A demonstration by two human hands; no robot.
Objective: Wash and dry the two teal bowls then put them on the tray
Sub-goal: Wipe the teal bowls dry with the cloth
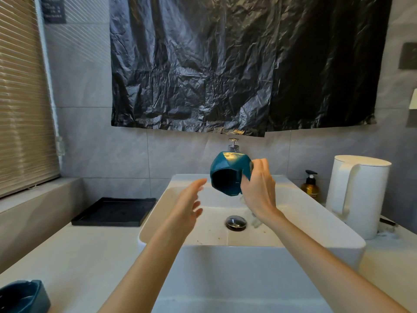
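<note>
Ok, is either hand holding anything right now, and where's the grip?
The right hand grips a teal bowl by its side wall at the rim, tipped above the sink. The left hand holds nothing.

White countertop (90, 256) carries a vessel sink (248, 267) at centre, black tray (112, 211) centre left, teal bowl (22, 297) lower left, amber pump bottle (311, 188) and white kettle (358, 195) right

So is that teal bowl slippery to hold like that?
Probably a bit: the bowl looks glossy, and only the right hand grips it, tipped on its side above the sink. It looks stiff and hard, so it likely won't bend but might chip if dropped. Its flat facets may help the grip.
</note>
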